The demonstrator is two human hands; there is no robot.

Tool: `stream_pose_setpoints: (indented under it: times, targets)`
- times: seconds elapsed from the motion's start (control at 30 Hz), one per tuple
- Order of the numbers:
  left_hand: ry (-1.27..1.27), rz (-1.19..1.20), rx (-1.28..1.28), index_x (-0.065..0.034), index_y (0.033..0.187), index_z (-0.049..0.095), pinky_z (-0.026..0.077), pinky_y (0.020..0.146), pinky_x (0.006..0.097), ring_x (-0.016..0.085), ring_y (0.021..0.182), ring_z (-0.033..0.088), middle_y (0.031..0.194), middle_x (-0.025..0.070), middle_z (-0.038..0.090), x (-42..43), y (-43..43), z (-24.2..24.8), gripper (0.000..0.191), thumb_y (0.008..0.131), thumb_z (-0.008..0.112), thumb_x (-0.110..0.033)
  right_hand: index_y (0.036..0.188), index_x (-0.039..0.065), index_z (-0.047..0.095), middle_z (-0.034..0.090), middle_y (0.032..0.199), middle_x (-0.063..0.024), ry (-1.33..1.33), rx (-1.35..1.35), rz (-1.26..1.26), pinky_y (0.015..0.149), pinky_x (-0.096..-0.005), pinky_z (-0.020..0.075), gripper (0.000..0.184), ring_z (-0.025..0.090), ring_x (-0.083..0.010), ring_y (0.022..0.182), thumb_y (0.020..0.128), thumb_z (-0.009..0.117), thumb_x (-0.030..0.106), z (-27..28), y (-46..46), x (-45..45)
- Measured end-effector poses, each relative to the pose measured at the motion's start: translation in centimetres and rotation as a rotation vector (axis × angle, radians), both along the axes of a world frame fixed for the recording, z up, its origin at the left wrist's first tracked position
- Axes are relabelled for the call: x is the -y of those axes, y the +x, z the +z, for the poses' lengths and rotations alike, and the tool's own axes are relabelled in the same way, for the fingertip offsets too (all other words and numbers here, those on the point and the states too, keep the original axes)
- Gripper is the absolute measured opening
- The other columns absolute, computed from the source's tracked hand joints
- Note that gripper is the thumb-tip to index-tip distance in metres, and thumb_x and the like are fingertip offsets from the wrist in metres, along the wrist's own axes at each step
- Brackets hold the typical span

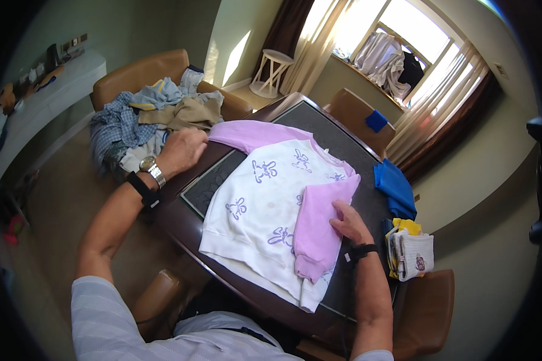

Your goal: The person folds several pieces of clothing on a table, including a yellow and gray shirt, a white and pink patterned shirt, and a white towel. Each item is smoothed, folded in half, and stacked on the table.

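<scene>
A white sweatshirt [253, 207] with pink-purple sleeves and purple rabbit prints lies spread on a dark table [171, 221], its neckline towards the window. Its right-hand sleeve [318, 225] lies folded inward over the body, and my right hand [350, 221] rests at that sleeve's outer edge, thumb and fingers apart. The left-hand sleeve [248, 133] stretches out towards the left. At its cuff is my left hand [185, 151], fingers curled and closed on the cuff end. A watch and a black band are on my left wrist, another black band on my right.
A heap of clothes [162, 113] fills a brown armchair [140, 67] at the left. Folded blue cloth [395, 187] and a stack of folded clothes [411, 250] lie along the right edge. A brown chair [357, 117] with a small blue cloth [376, 121] stands beyond the table.
</scene>
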State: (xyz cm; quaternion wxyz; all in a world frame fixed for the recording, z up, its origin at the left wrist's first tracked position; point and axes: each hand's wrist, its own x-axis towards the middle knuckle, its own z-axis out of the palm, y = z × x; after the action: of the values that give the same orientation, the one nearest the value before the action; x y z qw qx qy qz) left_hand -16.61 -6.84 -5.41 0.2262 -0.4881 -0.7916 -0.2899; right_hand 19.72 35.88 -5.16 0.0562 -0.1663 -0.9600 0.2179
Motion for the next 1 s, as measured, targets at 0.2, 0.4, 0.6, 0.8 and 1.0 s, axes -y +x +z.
stream_pose_setpoints:
  times: [0.2, 0.4, 0.6, 0.8, 1.0]
  targets:
    - [-0.256, -0.201, 0.445, -0.0054, 0.113, 0.076, 0.059, 0.084, 0.0484, 0.04, 0.093, 0.076, 0.095, 0.0214, 0.078, -0.8, 7.4, 0.8, 0.032, 0.093, 0.071, -0.03, 0.139, -0.001, 0.064, 0.066, 0.139, -0.0218, 0.016, -0.025, 0.011, 0.111, -0.0407, 0.0504, 0.06, 0.064, -0.038, 0.128, 0.083, 0.077, 0.013, -0.5, 0.0, -0.2]
    - [-0.445, -0.385, 0.483, -0.0037, 0.119, 0.077, 0.059, 0.08, 0.0426, 0.033, 0.087, 0.077, 0.091, 0.0186, 0.078, -3.2, 6.4, 0.6, 0.036, 0.094, 0.071, -0.028, 0.138, -0.003, 0.063, 0.067, 0.134, -0.0214, -0.009, 0.001, -0.002, 0.108, -0.041, 0.0517, 0.059, 0.065, -0.0386, 0.124, 0.082, 0.075, 0.012, 0.1, -0.2, 0.3]
    - [0.023, -0.141, 1.267, 0.0031, 0.147, 0.057, 0.062, 0.056, 0.0327, 0.02, 0.079, 0.074, 0.121, 0.017, 0.071, -7.1, 2.5, 0.1, 0.061, 0.101, 0.068, -0.034, 0.135, -0.003, 0.064, 0.068, 0.13, -0.0211, -0.085, -0.015, -0.015, 0.106, -0.0407, 0.053, 0.057, 0.066, -0.0382, 0.121, 0.081, 0.075, 0.011, 0.7, -0.1, 0.8]
    - [0.381, -0.083, 1.669, -0.006, 0.15, 0.052, 0.064, 0.09, 0.0485, 0.03, 0.106, 0.069, 0.128, 0.0139, 0.062, -12.4, -2.0, -2.1, 0.053, 0.105, 0.067, -0.031, 0.136, -0.003, 0.064, 0.067, 0.133, -0.0215, -0.001, -0.006, 0.014, 0.107, -0.0409, 0.0526, 0.059, 0.066, -0.0389, 0.124, 0.08, 0.078, 0.01, 0.4, -0.3, 0.5]
    - [0.762, -0.146, 1.661, -0.0064, 0.147, 0.049, 0.064, 0.09, 0.0468, 0.028, 0.101, 0.071, 0.121, 0.013, 0.067, -15.8, -3.6, -4.1, 0.05, 0.103, 0.071, -0.017, 0.14, -0.001, 0.064, 0.062, 0.147, -0.0242, -0.01, 0.012, -0.019, 0.116, -0.0423, 0.0475, 0.064, 0.059, -0.0405, 0.136, 0.08, 0.08, 0.014, -0.6, -0.1, -0.4]
